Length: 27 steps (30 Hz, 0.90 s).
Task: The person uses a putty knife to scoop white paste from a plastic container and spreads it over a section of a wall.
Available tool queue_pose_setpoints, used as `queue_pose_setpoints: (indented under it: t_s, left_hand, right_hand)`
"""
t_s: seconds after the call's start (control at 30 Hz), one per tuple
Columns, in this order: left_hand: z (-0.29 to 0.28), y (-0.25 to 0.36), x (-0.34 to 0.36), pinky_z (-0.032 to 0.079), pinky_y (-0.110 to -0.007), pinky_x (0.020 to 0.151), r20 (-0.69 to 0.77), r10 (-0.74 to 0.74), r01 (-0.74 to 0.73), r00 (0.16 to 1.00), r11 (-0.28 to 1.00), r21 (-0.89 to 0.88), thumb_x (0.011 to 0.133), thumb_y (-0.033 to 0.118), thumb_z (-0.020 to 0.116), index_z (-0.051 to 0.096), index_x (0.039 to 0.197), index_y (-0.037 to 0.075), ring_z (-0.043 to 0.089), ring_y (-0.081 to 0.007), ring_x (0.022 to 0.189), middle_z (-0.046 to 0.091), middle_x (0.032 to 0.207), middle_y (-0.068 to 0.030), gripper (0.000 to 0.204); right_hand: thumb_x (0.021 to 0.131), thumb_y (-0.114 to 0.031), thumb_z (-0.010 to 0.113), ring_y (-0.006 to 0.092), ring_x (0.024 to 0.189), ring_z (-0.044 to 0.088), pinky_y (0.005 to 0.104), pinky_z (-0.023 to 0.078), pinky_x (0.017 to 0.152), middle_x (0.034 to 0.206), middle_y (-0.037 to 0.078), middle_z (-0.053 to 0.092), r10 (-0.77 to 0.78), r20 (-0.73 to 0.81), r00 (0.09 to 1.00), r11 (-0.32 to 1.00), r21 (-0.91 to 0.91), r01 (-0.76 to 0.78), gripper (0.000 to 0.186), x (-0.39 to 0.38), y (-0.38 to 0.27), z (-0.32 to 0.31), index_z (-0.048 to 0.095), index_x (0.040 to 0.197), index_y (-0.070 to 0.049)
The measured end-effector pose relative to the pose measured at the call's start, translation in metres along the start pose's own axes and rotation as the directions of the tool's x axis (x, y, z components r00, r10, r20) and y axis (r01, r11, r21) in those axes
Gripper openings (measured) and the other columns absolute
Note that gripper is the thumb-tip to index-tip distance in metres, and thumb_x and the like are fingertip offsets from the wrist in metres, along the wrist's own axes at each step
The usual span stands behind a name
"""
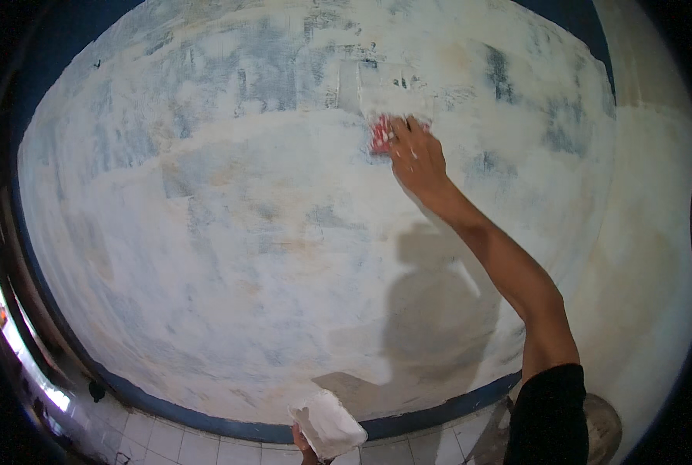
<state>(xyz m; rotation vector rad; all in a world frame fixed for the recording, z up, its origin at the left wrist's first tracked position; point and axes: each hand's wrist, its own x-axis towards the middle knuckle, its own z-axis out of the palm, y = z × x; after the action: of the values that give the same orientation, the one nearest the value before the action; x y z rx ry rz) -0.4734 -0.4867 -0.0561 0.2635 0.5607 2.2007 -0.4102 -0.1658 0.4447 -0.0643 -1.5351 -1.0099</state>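
My right hand [417, 155] is raised to the upper middle of the wall, its fingers closed around a red putty scraper [381, 133] smeared with white. The scraper is pressed to the wall [268, 232], which has uneven white putty over a blue coat. White smudges mark the back of that hand. Low in the view, my left hand [304, 445] grips the edge of a pale rectangular putty board [329, 424] with white putty on it. Most of the left hand is hidden behind the board or cut off by the lower edge.
A dark blue band [222, 426] edges the wall along its bottom, left and top. White floor tiles [165, 440] lie below. A cream wall [648, 232] adjoins on the right, with a rounded brownish object [603, 426] low down. A bright opening [20, 341] is at far left.
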Motion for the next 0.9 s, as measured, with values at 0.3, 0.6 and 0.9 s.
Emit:
queue_pose_setpoints:
  t_s: [0.3,0.6,0.9]
  left_hand:
    - [0.002,0.005,-0.013,0.039,-0.052,0.097,0.023,-0.036,0.038,0.999,0.997,-0.061,0.084,0.058,0.035,0.035,0.137,0.012,0.047,-0.0361,0.117,0.045,0.133,-0.0135,0.070]
    - [0.021,0.016,-0.034,0.040,-0.052,0.095,-0.067,-0.142,0.117,0.988,0.950,-0.291,0.083,0.059,0.036,0.038,0.136,0.014,0.048,-0.0362,0.116,0.047,0.132,-0.0128,0.070]
    - [-0.001,-0.001,-0.024,0.040,-0.052,0.095,0.007,0.019,-0.019,1.000,0.998,-0.060,0.083,0.059,0.036,0.037,0.136,0.015,0.049,-0.0361,0.116,0.047,0.132,-0.0126,0.069]
  right_hand:
    - [0.056,-0.004,0.060,0.0277,0.088,0.056,0.0388,0.051,0.059,0.098,0.008,0.056,0.047,0.142,0.989,0.999,0.009,-0.049,0.026,-0.003,-0.018,-0.062,0.064,0.082,-0.002]
    - [0.066,-0.009,0.064,0.0251,0.095,0.057,0.0382,0.049,0.078,0.093,0.010,0.062,0.346,0.263,0.901,0.934,-0.003,-0.358,0.025,0.092,0.023,-0.075,0.066,0.091,-0.006]
    - [0.056,0.000,0.063,0.0254,0.091,0.055,0.0344,0.051,0.069,0.096,0.005,0.059,0.058,0.198,0.979,0.998,-0.023,-0.054,0.032,0.013,0.018,-0.048,0.068,0.087,-0.005]
